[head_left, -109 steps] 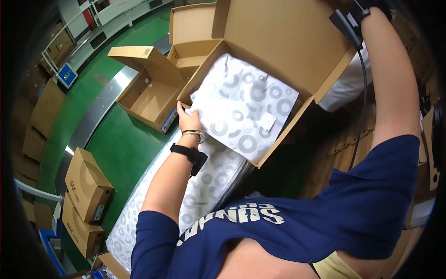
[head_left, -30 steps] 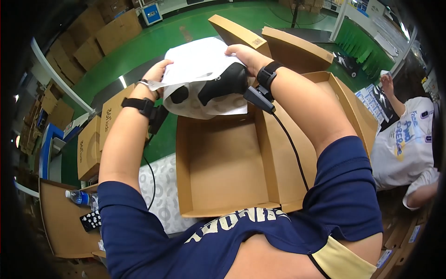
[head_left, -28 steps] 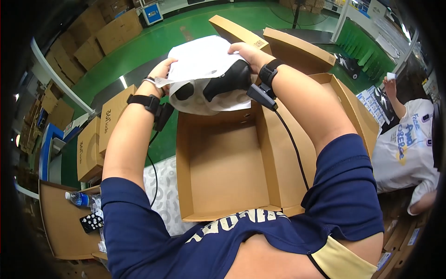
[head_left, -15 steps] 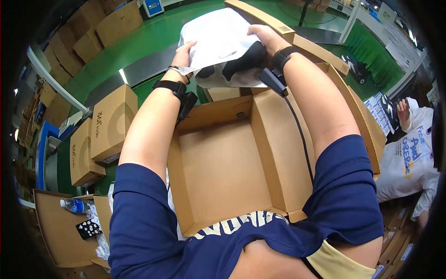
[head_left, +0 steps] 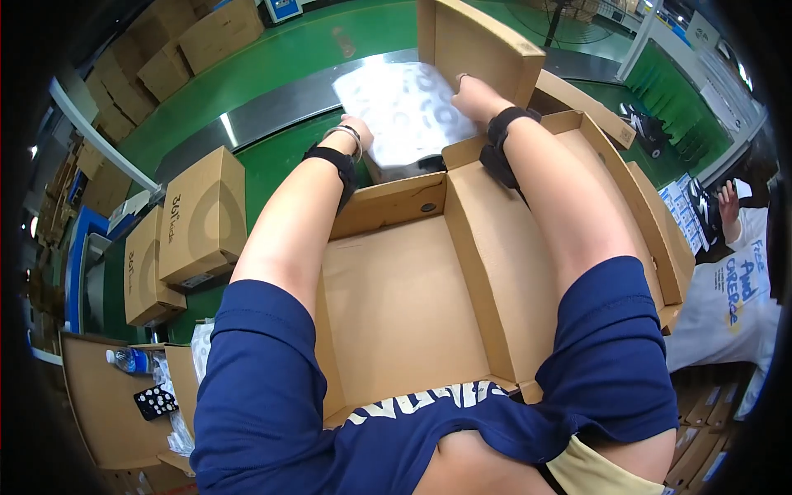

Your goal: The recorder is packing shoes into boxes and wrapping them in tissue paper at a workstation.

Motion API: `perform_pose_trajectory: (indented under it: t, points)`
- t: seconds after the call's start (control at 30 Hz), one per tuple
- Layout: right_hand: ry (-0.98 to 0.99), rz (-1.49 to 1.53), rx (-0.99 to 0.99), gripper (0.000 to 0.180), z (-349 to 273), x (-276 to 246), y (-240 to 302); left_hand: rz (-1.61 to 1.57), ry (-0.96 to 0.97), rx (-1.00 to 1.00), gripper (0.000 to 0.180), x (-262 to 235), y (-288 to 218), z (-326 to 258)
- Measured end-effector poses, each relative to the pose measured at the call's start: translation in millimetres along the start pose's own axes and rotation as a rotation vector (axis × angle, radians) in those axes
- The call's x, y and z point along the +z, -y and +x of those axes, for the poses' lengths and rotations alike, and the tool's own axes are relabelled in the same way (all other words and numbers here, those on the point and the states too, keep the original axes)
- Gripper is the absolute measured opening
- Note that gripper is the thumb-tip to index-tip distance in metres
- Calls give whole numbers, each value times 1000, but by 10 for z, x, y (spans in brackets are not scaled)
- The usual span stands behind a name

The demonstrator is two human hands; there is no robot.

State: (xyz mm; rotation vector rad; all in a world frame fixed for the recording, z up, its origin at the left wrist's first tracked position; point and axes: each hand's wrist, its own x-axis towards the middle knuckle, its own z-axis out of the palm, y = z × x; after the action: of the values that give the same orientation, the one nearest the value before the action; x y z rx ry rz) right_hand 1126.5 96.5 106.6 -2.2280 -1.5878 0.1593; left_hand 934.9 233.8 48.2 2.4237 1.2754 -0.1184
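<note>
Sheets of white tissue paper (head_left: 404, 107) with grey ring marks, smeared by motion, lie between my hands over a small carton beyond the big open box. A dark edge (head_left: 429, 161) shows beneath the paper; its kind is hidden. At the paper's left edge, my left hand (head_left: 356, 132) is closed, with its fingertips mostly hidden. My right hand (head_left: 478, 99) is curled at the right edge, just before the carton's raised lid (head_left: 487, 54). Nearer me lies a large open brown cardboard box (head_left: 404, 305), its flap folded out to the right.
Two closed cartons (head_left: 202, 210) stand at the left. A box at lower left holds a water bottle (head_left: 129, 360) and a dotted phone (head_left: 157, 402). At the right, another person in a white shirt (head_left: 726, 297) is near black shoes (head_left: 643, 128). A grey conveyor (head_left: 206, 136) runs behind.
My hands have come lower with the white paper. The dark items seen beneath it are now mostly covered. The far carton's lid stands more upright.
</note>
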Motion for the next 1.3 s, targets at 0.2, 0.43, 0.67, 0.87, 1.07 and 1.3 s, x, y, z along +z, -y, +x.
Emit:
perform_pose_trajectory:
  t: [0.2, 0.43, 0.67, 0.87, 1.07, 1.3]
  points:
    - [155, -12, -322, 43, -679, -401, 426, 114, -60, 50, 73, -169, -63, -767]
    - [663, -146, -396, 29, -2752, -1484, 583, 87, -429, 209, 74, 78, 520, -2380]
    - [877, 329, 189, 22, -3990, -1014, -188, -1033, -138, 257, 74, 781, 471, -3318]
    - [899, -63, 137, 42, -4394, -829, -310, -824, -354, 325, 64, 1055, 700, -3153]
    - [-10, 903, 88, 58, -4228, -468, -379, -1255, -245, 341, 57, 1059, 520, -3343]
    - [321, 356, -236, 64, -4161, -342, 189, -2102, 439, 409, 81, 636, 86, -3634]
